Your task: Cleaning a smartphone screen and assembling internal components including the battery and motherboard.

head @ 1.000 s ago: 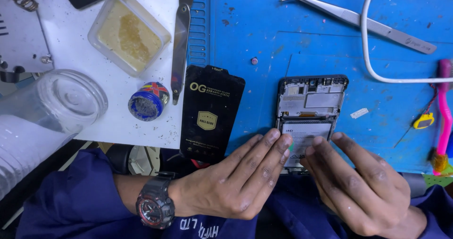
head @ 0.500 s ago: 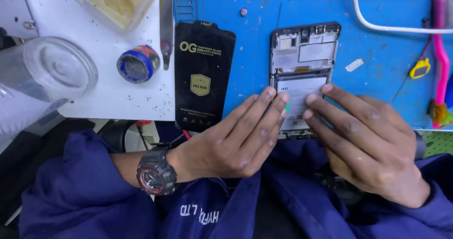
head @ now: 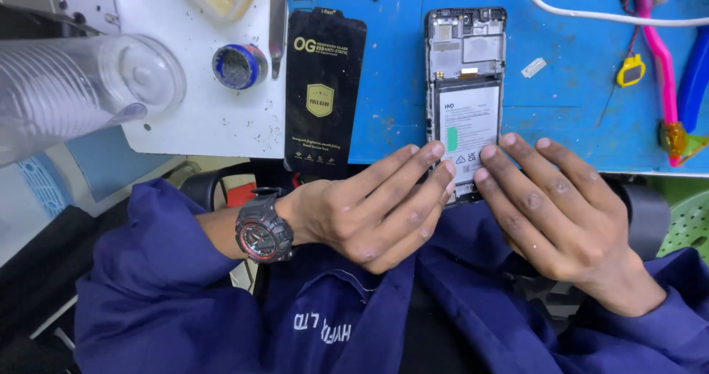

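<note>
Both hands flat, fingers extended: left hand [head: 369,211] and right hand [head: 561,211] press fingertips on the opened phone [head: 465,93] at centre frame—thin, fragile, better handled by its edges.

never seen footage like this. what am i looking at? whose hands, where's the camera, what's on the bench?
There is no machine here: a person works with bare hands, filmed from a camera on their own head looking down. The left hand, with a wristwatch, and the right hand rest their fingertips on the lower end of an opened phone with its back off and battery showing. Neither hand grips a tool. The phone lies on a blue mat. Beside it is a black screen-protector packet. Also around: a small round tin, a clear plastic container, a white cable and a pink toothbrush.
</note>
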